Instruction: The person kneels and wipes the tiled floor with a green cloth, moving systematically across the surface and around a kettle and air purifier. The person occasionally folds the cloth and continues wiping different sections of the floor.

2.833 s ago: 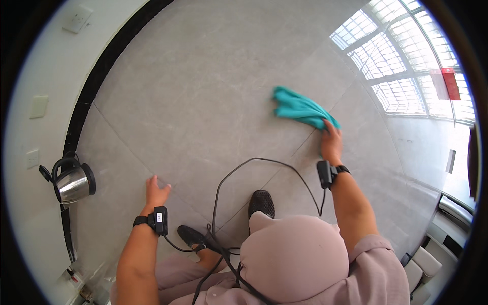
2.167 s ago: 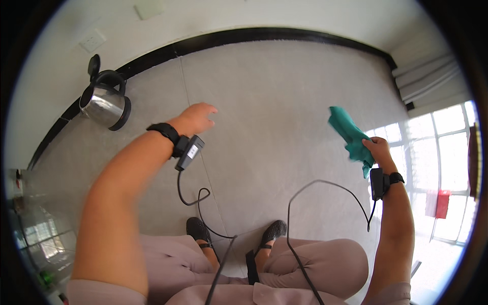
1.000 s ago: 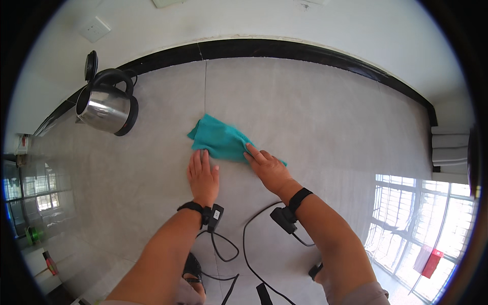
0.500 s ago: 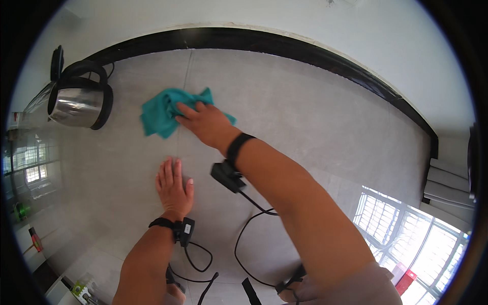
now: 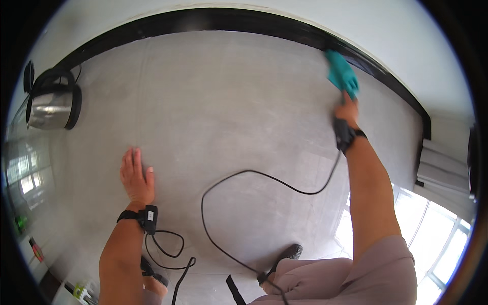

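Left hand [image 5: 137,178] lay flat on the floor [image 5: 239,117], unclenched, seemingly for support; right hand [image 5: 348,109], stretched out apparently for reach, held the teal cloth [image 5: 342,73] beside the black baseboard [image 5: 244,20].

The cloth [image 5: 343,76] is plain teal, with a black skirting board [image 5: 213,19] and white wall [image 5: 399,43] beyond it. Well left of the cloth, the kettle [image 5: 51,109] is silver with a black handle [image 5: 50,72]; the floor [image 5: 229,117] beneath the cloth is pale grey, faintly mottled. Nearer than the cloth are a black cable [image 5: 249,171] and plain mauve trousers [image 5: 315,274].
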Demonstrator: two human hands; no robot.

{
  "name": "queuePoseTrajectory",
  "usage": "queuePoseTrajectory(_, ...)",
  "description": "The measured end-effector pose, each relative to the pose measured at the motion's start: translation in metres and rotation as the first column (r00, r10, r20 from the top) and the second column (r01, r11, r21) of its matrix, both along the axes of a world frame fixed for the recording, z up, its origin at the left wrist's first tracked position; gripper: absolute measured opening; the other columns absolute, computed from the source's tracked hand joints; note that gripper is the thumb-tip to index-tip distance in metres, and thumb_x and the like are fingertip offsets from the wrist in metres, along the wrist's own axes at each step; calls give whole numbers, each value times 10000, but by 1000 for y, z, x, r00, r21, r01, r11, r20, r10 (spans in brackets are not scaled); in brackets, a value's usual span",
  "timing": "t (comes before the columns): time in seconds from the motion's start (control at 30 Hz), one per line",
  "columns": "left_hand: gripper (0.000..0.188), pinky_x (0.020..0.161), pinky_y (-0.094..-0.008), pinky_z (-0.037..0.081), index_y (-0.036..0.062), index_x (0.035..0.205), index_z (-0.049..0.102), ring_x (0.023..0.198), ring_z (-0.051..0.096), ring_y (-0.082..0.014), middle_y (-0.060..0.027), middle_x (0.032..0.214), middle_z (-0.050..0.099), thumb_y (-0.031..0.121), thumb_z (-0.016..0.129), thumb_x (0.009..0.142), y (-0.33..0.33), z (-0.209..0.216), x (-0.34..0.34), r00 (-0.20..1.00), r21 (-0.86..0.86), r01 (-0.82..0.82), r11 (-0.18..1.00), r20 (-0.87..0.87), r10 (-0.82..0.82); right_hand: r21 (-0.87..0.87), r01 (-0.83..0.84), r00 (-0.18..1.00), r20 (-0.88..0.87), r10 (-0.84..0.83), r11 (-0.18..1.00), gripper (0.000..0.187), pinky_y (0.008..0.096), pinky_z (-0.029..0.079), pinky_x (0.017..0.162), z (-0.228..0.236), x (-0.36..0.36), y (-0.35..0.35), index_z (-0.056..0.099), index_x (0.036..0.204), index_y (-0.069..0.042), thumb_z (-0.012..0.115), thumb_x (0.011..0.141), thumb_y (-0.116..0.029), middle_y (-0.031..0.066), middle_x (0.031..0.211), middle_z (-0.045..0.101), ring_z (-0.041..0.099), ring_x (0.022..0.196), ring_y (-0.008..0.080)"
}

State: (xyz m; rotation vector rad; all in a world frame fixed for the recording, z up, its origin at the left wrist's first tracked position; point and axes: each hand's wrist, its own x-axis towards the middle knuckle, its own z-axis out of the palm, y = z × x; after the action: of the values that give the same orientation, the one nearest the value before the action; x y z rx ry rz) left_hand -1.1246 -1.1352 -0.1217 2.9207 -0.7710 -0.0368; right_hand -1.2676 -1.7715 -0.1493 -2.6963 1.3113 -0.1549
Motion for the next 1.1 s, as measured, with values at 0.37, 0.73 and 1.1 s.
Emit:
queuePoseTrajectory(0.37,772,1142,-417,249,36,1469,203,1407,211,-375,-224,1523,196,177,622,837,-19,12,27,940,209,32,977,-339,42,441,603,324,626,-709,664,441,397,477,850,-23,-350,-54,535,1299,-95,574,870,-190,121,1064,650,612,960,261)
queuePoseTrajectory(0.73,891,1147,-394,225,-3,1476,167,1420,206,-354,-247,1513,223,224,685,787,-165,32,-40,775,4,186,982,-616,-144,453,-494,851,77,519,742,479,436,523,877,63,-50,225,466,1316,-81,524,841,-55,193,1363,404,597,1066,336)
queuePoseTrajectory(1.1,1042,1084,-443,340,73,1497,142,1368,264,-432,-264,1535,103,263,788,702,-181,44,-92,751,236,441,866,-625,-212,178,221,968,79,-237,959,504,445,403,1029,40,-270,110,446,1354,-67,434,856,9,182,1389,427,467,1212,374)
